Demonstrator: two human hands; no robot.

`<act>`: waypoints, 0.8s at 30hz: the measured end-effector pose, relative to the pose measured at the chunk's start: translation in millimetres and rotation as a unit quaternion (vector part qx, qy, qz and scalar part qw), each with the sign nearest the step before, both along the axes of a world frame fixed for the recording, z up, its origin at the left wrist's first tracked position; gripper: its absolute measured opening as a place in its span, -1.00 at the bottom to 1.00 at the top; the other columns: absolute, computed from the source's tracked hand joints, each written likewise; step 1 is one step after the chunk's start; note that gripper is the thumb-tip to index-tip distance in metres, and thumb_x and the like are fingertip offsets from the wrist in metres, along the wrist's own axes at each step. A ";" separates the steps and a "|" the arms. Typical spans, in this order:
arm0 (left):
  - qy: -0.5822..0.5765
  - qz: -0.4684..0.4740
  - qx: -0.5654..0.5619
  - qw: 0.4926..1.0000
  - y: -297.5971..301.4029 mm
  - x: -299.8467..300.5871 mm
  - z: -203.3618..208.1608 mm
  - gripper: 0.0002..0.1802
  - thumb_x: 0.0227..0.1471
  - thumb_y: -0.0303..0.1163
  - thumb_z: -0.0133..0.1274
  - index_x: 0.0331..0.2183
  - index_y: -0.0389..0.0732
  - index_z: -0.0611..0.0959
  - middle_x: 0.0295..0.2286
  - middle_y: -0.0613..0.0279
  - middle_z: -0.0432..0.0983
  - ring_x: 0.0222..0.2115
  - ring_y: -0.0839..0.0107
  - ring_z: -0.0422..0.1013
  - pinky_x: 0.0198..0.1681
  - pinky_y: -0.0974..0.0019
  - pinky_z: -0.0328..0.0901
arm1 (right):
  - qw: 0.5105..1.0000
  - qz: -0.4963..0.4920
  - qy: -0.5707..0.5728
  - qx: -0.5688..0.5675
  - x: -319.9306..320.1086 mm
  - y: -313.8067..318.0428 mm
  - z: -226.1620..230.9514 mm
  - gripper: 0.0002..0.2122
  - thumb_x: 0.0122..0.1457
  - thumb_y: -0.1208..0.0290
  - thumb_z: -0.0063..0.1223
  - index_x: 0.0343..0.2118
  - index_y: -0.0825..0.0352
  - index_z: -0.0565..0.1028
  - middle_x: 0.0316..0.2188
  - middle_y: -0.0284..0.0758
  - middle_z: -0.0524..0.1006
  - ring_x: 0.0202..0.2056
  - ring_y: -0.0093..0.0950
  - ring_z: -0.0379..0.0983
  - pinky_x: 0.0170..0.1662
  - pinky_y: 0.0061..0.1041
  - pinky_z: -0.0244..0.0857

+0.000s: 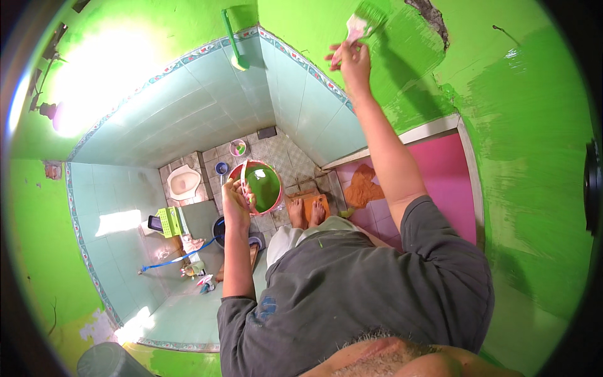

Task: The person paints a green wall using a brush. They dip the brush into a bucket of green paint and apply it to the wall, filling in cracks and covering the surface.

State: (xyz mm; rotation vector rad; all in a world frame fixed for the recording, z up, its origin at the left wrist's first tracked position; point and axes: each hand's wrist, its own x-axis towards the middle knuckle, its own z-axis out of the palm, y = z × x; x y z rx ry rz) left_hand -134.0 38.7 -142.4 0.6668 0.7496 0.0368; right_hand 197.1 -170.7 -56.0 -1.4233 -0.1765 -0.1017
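At the upper right, my right hand [353, 61] grips the handle of a wide paintbrush [359, 28]. The brush's bristles are coated green and meet the green wall [408, 60], or nearly so. My left hand [237, 204] is low at the middle left, its fingers curled round the pale handle of a red bucket [281, 200]. Green paint [264, 182] shows inside the bucket. Part of its rim is hidden behind my left hand. Whether the bucket rests on something or hangs from my hand, I cannot tell.
My bare feet stand on an orange board [308, 217]. A white squat toilet [184, 182], a small tub [238, 147] and a green basket [166, 222] lie left. A green pipe [231, 41] juts from the wall. Right are an orange cloth [363, 186] and a pink door [447, 182].
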 end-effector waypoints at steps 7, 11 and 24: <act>0.003 0.012 0.004 1.000 2.0 -6.4 -1.4 -0.64 0.16 -0.07 -0.18 -0.28 -0.20 0.41 -0.53 0.32 0.38 -0.63 0.54 0.27 -0.59 0.50 0.22 | 0.979 0.041 0.192 0.047 -26.0 3.6 -97.9 -0.78 0.30 0.36 -0.16 -0.36 0.45 0.33 -0.31 -0.12 0.54 -0.46 -0.38 0.58 -0.56 -0.52 0.44; 0.020 0.029 0.003 0.999 -3.5 -4.1 -0.2 -0.65 0.16 -0.07 -0.17 -0.30 -0.19 0.40 -0.54 0.31 0.36 -0.64 0.53 0.26 -0.61 0.49 0.21 | 0.945 0.063 0.300 0.114 -30.8 5.3 -91.3 -0.64 0.26 0.42 -0.14 -0.69 0.41 0.39 -0.26 -0.09 0.54 -0.39 -0.33 0.60 -0.50 -0.55 0.47; 0.016 0.015 -0.002 1.000 -7.4 -7.3 -13.7 -0.65 0.16 -0.07 -0.17 -0.30 -0.19 0.38 -0.56 0.32 0.34 -0.66 0.54 0.24 -0.61 0.49 0.18 | 0.993 0.089 0.056 0.056 -32.3 -4.4 119.9 -0.76 0.30 0.37 -0.11 -0.48 0.41 0.36 -0.31 -0.12 0.55 -0.44 -0.39 0.57 -0.53 -0.63 0.42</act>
